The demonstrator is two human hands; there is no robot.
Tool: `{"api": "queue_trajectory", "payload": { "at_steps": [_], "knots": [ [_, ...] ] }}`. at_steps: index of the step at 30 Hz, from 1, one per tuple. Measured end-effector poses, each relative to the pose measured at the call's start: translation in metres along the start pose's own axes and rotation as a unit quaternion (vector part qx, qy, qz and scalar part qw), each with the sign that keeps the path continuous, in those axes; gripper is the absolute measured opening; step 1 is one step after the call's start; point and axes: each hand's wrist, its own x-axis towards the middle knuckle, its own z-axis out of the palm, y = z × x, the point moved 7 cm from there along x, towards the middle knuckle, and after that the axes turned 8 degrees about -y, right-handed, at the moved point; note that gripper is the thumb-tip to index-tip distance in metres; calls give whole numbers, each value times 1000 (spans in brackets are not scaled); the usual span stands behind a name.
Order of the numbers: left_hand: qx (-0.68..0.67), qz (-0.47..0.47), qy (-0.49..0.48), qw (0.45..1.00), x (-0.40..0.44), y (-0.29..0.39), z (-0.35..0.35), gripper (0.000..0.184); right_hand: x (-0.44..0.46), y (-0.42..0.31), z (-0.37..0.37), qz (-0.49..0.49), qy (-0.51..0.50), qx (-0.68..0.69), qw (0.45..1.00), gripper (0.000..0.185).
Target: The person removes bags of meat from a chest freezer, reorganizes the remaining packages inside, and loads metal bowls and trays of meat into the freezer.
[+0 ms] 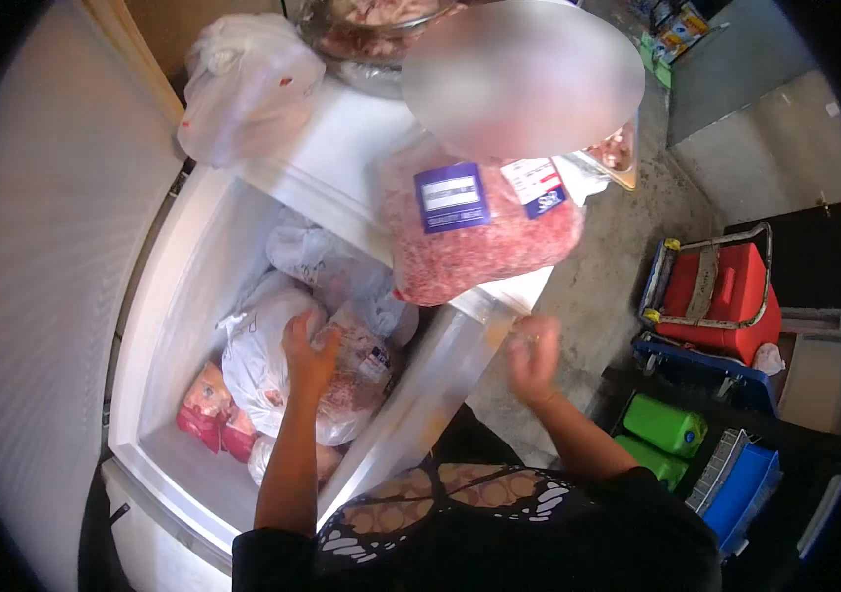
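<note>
Slipping of the ground-meat bag [484, 242] could be caused by its overhang at the chest freezer [183, 252], w/ support part-hidden. L hand [310, 360] is held spread nr white plastic bag [260, 340], contact unclear; R hand [535, 357], blurred, seems released; either could be pinched.

The left hand [310, 357] reaches forward and down, fingers spread and thumb apart, its forearm nearly straight ahead. The right hand [535, 363] is raised, fingers bent and slightly blurred, its forearm slanting inward from a bent elbow.
</note>
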Motion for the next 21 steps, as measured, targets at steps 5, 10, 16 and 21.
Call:
{"api": "queue_trajectory", "payload": {
  "at_steps": [5, 10, 16, 21],
  "knots": [
    [-485, -196, -167, 836, 78, 140, 1, 76, 103, 92, -71, 270, 96, 283, 915, 35],
    [-679, -133, -274, 668, 120, 212, 30, 51, 144, 106, -22, 382, -162, 379, 827, 58],
    [-566, -64, -188, 800, 86, 197, -8, 87, 116, 84, -24, 306, -142, 390, 857, 50],
    [-638, -117, -214, 731, 15, 122, 3, 75, 86, 2, -7, 158, -226, 340, 899, 46]
  ]
}}
